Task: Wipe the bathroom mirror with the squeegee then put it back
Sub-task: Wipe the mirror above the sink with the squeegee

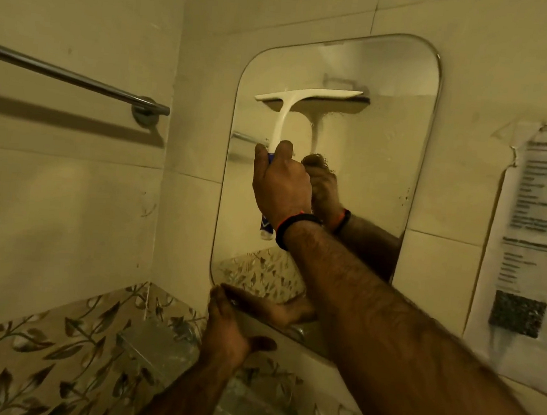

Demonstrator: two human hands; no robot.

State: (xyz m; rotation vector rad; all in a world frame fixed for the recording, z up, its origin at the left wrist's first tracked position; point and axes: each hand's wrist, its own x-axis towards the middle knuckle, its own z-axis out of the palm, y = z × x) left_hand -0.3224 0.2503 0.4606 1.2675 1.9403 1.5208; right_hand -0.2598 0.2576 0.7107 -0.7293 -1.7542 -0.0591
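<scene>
A rounded rectangular mirror (378,170) hangs on the cream tiled wall. My right hand (280,184) grips the handle of a white squeegee (294,105), whose blade lies flat against the upper part of the glass. The handle's blue and white end sticks out below my fist. A black and orange band circles that wrist. My left hand (228,326) touches the mirror's lower left corner with straight fingers, thumb spread to the right. Both hands and the squeegee are reflected in the glass.
A metal towel bar (78,79) runs along the left wall. A printed paper notice (533,250) is taped to the wall right of the mirror. Leaf-patterned tiles (54,353) line the lower wall, with a clear shelf (157,346) in the corner.
</scene>
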